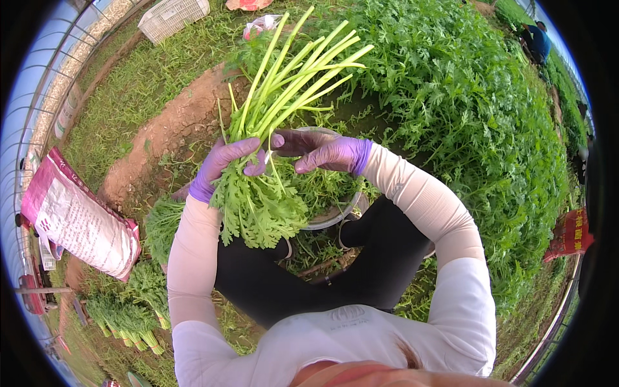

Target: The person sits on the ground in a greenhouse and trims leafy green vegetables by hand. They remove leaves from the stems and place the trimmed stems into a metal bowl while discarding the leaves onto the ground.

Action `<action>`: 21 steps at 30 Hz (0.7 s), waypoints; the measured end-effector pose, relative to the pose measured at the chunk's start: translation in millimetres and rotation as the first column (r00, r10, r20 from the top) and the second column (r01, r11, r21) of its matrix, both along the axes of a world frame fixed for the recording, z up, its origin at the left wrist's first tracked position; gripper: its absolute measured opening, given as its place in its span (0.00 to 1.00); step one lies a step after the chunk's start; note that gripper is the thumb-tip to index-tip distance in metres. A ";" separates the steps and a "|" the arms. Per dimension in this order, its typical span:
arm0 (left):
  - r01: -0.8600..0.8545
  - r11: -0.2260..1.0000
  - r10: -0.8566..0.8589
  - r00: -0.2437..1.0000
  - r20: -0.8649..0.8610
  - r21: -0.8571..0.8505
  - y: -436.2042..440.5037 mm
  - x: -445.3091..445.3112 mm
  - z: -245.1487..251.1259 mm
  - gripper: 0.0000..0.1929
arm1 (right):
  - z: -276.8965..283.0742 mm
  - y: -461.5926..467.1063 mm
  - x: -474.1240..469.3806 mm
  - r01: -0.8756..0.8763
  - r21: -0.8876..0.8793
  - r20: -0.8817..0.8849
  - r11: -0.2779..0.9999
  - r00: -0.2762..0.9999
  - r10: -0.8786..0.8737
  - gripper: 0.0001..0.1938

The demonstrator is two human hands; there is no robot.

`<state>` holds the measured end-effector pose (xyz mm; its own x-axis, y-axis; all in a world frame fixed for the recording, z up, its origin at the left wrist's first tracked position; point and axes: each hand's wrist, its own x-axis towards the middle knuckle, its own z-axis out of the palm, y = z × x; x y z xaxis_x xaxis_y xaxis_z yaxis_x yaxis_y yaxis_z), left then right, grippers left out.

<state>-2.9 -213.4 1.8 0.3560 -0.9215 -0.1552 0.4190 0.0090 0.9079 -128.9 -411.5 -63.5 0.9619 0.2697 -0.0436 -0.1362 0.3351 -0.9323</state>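
A bunch of leafy greens with long pale stems, which look like garland chrysanthemum (263,203), is held by my left hand (232,157) in a purple glove. Its cut stems point up and away, and the leaves hang down towards my lap. Beside the stems is my right hand (321,151), also gloved, its thumb apart from its fingers and its fingertips close to the bunch. Whether they touch a stem is hard to tell. Beneath both hands stands a round basin (333,221) with loose greens in it, partly hidden by the bunch and my hands.
Tall growing greens (464,111) fill the right side. Left of me are a printed sack (87,217) and several tied bunches (128,319). A white plastic crate (173,19) lies beyond a soil ridge (164,121). Another person (537,42) crouches far right, above a red bag (570,236).
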 end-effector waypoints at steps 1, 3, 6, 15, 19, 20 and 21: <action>0.007 1.000 -0.007 1.000 0.015 -0.008 -3.4 -3.3 2.5 0.22 | 12.2 3.1 1.8 0.009 0.292 0.058 0.956 0.998 -0.027 0.48; 0.160 0.986 -0.165 0.979 0.121 0.048 -6.2 1.5 -2.3 0.29 | 16.2 -5.7 11.3 0.024 0.456 0.177 0.890 0.977 -0.118 0.48; 0.254 0.965 -0.259 0.961 0.099 0.061 -14.3 0.7 -7.1 0.36 | 38.4 -12.1 9.6 0.176 0.619 0.224 0.766 0.895 -0.386 0.47; 0.041 0.965 -0.198 0.759 0.620 0.258 -35.4 2.4 -26.5 0.39 | 51.2 -41.7 -4.1 0.430 0.510 0.194 0.745 0.786 -0.587 0.21; -0.222 0.965 0.016 0.580 0.814 0.139 -42.9 -4.8 -21.2 0.35 | 40.3 -41.3 4.4 0.746 0.187 0.319 0.639 0.569 -0.758 0.12; -0.105 0.969 -0.058 0.785 0.617 0.225 -47.9 -11.7 -14.7 0.37 | 38.2 -33.0 4.9 0.773 0.094 0.448 0.628 0.530 -0.720 0.12; 0.006 0.960 -0.115 0.921 0.373 0.281 -46.7 -18.4 -9.7 0.41 | 39.2 -18.8 8.5 0.784 0.016 0.566 0.620 0.504 -0.652 0.12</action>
<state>-21.3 -260.1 -7.9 0.3824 -0.8857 -0.2632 0.0316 -0.2722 0.9617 -120.5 -430.3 -24.2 0.7126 -0.4789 0.5127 0.5309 -0.1097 -0.8403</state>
